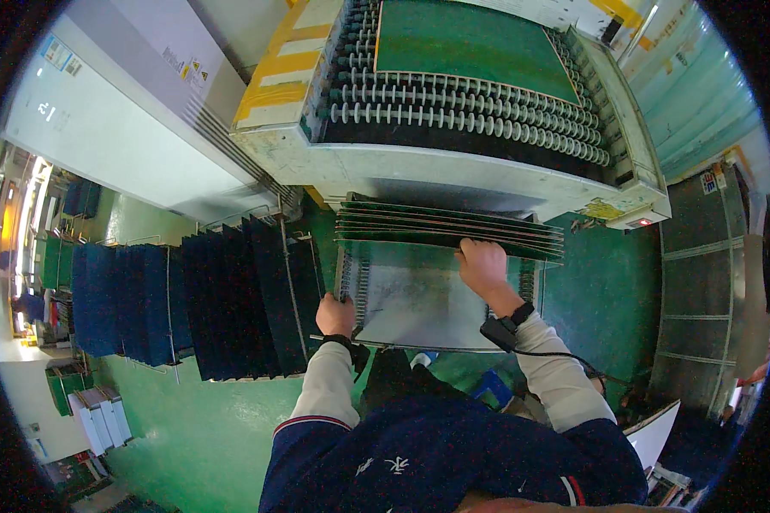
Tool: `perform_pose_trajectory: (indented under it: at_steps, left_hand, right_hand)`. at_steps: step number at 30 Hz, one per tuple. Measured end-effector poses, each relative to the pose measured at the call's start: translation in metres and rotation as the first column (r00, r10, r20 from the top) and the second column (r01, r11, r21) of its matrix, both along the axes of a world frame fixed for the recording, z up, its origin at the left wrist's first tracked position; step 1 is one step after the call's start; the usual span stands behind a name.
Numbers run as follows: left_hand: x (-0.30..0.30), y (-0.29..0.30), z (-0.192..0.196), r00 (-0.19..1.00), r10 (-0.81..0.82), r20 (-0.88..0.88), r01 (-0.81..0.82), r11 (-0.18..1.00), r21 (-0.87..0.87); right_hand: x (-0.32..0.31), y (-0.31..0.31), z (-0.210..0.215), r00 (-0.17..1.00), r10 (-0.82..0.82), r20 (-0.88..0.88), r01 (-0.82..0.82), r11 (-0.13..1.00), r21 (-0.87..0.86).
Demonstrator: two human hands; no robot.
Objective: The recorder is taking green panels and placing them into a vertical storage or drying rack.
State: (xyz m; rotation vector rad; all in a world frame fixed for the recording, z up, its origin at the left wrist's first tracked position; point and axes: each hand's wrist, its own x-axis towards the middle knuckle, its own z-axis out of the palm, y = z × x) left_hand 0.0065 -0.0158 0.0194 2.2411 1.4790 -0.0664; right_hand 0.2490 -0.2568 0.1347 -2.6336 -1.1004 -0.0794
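Several thin dark green panels [449, 221] stand upright, close together, at the far end of a slotted rack [402, 344] in front of me. My right hand [483, 267] is closed on the top edge of the nearest panel, right of its middle. Beside the rack's left side, my left hand [335, 315] is curled into a fist. What it grips is hidden under the fingers. Coil-like slotted sides [362, 286] run along the rack, and a pale flat surface [419, 295] shows between them, nearer to me than the panels.
Beyond the rack stands a roller conveyor machine [488, 167], with a large green panel [475, 47] lying on its rollers. Racks of dark blue panels [231, 299] stand close on my left. A grey metal cabinet [697, 282] is at the right. A black cable [556, 355] trails from my right wrist.
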Motion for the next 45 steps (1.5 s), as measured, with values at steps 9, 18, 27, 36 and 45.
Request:
perform_pose_trajectory:
  at_steps: [9, 18, 27, 36, 45]
  left_hand:
    - [-0.005, 0.003, -0.005, 0.999, 0.005, 0.048, -0.004, 1.000, -0.020]
    - [-0.001, 0.002, 0.001, 0.999, 0.027, 0.031, -0.025, 0.998, -0.049]
    - [-0.002, 0.003, -0.002, 0.998, 0.030, 0.064, -0.028, 0.999, -0.025]
    - [0.000, 0.000, 0.003, 0.996, 0.004, 0.091, -0.002, 1.000, -0.020]
    - [-0.005, 0.006, -0.009, 0.996, 0.029, 0.088, -0.023, 0.998, -0.065]
  right_hand:
    - [0.000, 0.001, 0.000, 0.999, 0.016, 0.033, -0.017, 0.999, 0.036]
    - [-0.001, 0.001, 0.000, 0.999, 0.007, 0.034, -0.008, 1.000, 0.027]
    - [-0.002, 0.002, -0.001, 1.000, -0.006, 0.004, 0.006, 0.999, -0.038]
    - [-0.005, 0.001, -0.001, 0.998, -0.014, 0.063, 0.014, 1.000, 0.015]
    - [-0.020, -0.003, 0.000, 0.999, -0.025, 0.032, 0.026, 0.999, -0.022]
